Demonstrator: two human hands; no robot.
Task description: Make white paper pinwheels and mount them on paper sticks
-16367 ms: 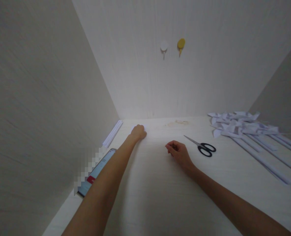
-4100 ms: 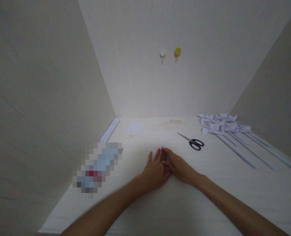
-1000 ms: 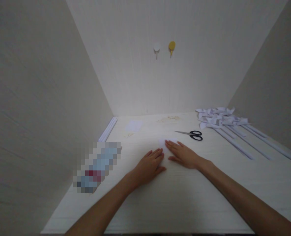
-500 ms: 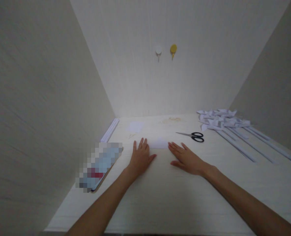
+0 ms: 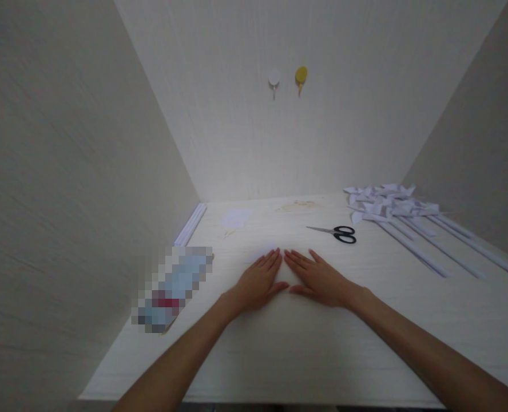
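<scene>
A small piece of white paper [image 5: 260, 252] lies on the table, mostly covered by my hands. My left hand [image 5: 260, 281] rests flat over it, palm down, fingers stretched forward and thumb out to the right. Close beside it, my right hand [image 5: 320, 277] also lies flat, its fingertips nearly meeting those of the left at the paper's right end. Neither hand grips anything. Beyond my right hand are scissors [image 5: 337, 233] with black handles, blades pointing left.
Several white paper pinwheels [image 5: 391, 206] on rolled paper sticks are piled at the right. A white paper square [image 5: 235, 217] lies at the back left, near rolled paper sticks [image 5: 190, 225]. A blurred-out flat object [image 5: 177, 289] sits at left. Thin tan strands [image 5: 303, 203] lie at the back.
Both hands have come closer together over the paper, the left sliding right and the right sliding left. The view has tilted slightly downward.
</scene>
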